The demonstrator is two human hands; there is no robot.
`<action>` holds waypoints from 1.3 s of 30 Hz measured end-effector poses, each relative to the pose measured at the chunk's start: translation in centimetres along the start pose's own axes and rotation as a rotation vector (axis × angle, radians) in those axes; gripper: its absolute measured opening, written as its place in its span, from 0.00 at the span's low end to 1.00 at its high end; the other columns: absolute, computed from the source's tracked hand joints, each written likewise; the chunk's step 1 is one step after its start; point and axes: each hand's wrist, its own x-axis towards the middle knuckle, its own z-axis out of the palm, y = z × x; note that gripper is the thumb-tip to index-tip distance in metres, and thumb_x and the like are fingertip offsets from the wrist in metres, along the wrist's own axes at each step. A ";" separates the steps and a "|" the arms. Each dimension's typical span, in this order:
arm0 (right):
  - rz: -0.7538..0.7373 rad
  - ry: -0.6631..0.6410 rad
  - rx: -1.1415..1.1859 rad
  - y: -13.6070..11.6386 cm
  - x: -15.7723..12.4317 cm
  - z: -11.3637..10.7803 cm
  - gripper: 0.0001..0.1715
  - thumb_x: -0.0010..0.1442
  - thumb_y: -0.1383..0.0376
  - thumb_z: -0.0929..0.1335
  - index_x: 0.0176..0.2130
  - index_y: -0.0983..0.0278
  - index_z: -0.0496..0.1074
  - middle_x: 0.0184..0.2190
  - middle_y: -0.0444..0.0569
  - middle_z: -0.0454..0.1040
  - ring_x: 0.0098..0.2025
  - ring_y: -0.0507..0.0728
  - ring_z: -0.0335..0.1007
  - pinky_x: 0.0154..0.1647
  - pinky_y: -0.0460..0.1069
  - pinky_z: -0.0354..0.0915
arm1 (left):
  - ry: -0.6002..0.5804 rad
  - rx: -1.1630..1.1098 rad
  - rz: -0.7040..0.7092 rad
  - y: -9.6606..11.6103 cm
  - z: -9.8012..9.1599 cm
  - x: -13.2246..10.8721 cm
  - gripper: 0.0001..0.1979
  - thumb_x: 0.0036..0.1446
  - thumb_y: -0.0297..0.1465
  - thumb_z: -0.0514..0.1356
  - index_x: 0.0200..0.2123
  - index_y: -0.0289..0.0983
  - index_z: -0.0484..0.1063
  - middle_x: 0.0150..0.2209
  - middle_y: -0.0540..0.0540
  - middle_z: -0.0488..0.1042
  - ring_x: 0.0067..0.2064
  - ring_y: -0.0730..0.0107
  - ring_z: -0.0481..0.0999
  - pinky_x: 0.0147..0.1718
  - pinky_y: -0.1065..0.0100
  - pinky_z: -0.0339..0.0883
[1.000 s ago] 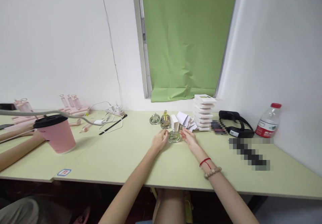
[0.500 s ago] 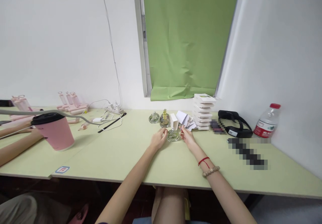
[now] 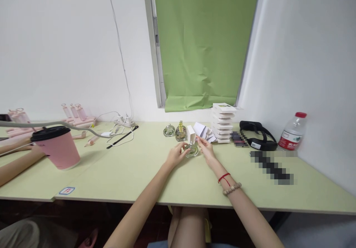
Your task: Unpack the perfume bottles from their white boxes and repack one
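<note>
Bottle (image 3: pixel 192 151) part hid by left hand (image 3: pixel 175 155); pixelated strip (image 3: pixel 271 165) unident.

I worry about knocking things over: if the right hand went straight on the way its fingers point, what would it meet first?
Probably the small white box standing just beyond the right hand, though depth is unclear.

We look through one camera worn at head height, seated at the desk (image 3: pixel 133 173). It faces forward and slightly down toward the white wall (image 3: pixel 69 47) and green blind (image 3: pixel 203 43). It sits close enough that our forearms run from the bottom edge to mid-desk. The wide view takes in much of the desk on both sides.
</note>
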 end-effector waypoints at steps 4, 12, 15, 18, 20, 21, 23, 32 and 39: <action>-0.051 -0.053 -0.008 0.4 0.3 0.0 0.27 0.43 0.52 0.68 0.42 0.63 0.74 0.37 0.50 0.75 0.29 0.51 0.67 0.21 0.43 0.59 | -0.032 -0.009 0.043 0.4 0.0 0.0 0.18 0.56 0.44 0.48 0.43 0.40 0.65 0.33 0.51 0.71 0.25 0.77 0.66 0.31 0.73 0.61; -0.231 -0.119 -0.136 0.9 1.0 0.0 0.24 0.45 0.54 0.69 0.38 0.66 0.75 0.35 0.51 0.75 0.32 0.53 0.67 0.35 0.48 0.64 | -0.096 0.012 -0.030 0.7 -0.3 0.0 0.19 0.60 0.42 0.39 0.40 0.41 0.65 0.37 0.51 0.72 0.31 0.73 0.69 0.34 0.70 0.60; -0.240 -0.118 -0.175 1.0 0.9 -0.1 0.22 0.44 0.54 0.69 0.35 0.66 0.76 0.32 0.51 0.76 0.29 0.53 0.66 0.34 0.48 0.64 | -0.087 0.016 -0.031 0.5 -0.4 0.0 0.20 0.60 0.41 0.38 0.38 0.41 0.65 0.37 0.50 0.71 0.37 0.70 0.70 0.37 0.70 0.60; -0.246 -0.125 -0.187 1.1 0.9 -0.2 0.21 0.45 0.54 0.69 0.35 0.66 0.76 0.31 0.49 0.76 0.29 0.52 0.65 0.34 0.48 0.64 | -0.084 0.026 -0.038 0.3 -0.5 0.1 0.20 0.60 0.40 0.37 0.36 0.40 0.65 0.36 0.49 0.71 0.37 0.70 0.69 0.37 0.70 0.60; -0.250 -0.133 -0.190 1.1 0.9 -0.2 0.21 0.46 0.54 0.68 0.36 0.66 0.76 0.32 0.50 0.75 0.29 0.52 0.65 0.34 0.48 0.64 | -0.090 0.031 -0.044 0.2 -0.5 0.1 0.21 0.60 0.40 0.37 0.35 0.39 0.65 0.35 0.49 0.71 0.37 0.70 0.69 0.37 0.70 0.60; -0.250 -0.138 -0.191 1.2 1.0 -0.2 0.21 0.46 0.54 0.68 0.36 0.66 0.76 0.33 0.50 0.75 0.29 0.52 0.65 0.34 0.48 0.64 | -0.094 0.032 -0.046 0.2 -0.5 0.1 0.21 0.60 0.40 0.37 0.34 0.39 0.65 0.34 0.49 0.71 0.36 0.70 0.69 0.37 0.70 0.60; -0.250 -0.148 -0.191 1.2 1.0 -0.2 0.21 0.47 0.54 0.68 0.36 0.66 0.75 0.34 0.51 0.75 0.30 0.53 0.65 0.33 0.48 0.64 | -0.100 0.031 -0.043 0.2 -0.4 0.2 0.21 0.60 0.40 0.37 0.34 0.39 0.65 0.34 0.49 0.71 0.36 0.70 0.69 0.36 0.70 0.60; -0.242 -0.151 -0.166 0.8 0.6 0.0 0.21 0.45 0.54 0.69 0.36 0.65 0.75 0.33 0.50 0.75 0.31 0.52 0.66 0.35 0.48 0.64 | -0.096 0.034 -0.043 0.4 -0.5 0.0 0.20 0.61 0.39 0.37 0.34 0.39 0.65 0.34 0.49 0.70 0.37 0.69 0.69 0.37 0.69 0.59; -0.223 -0.178 -0.120 0.7 0.7 -0.1 0.21 0.44 0.54 0.69 0.34 0.65 0.76 0.34 0.50 0.76 0.33 0.53 0.68 0.37 0.49 0.64 | -0.085 0.024 -0.028 0.3 -0.4 0.0 0.20 0.61 0.39 0.37 0.33 0.39 0.65 0.32 0.49 0.70 0.35 0.69 0.69 0.35 0.69 0.59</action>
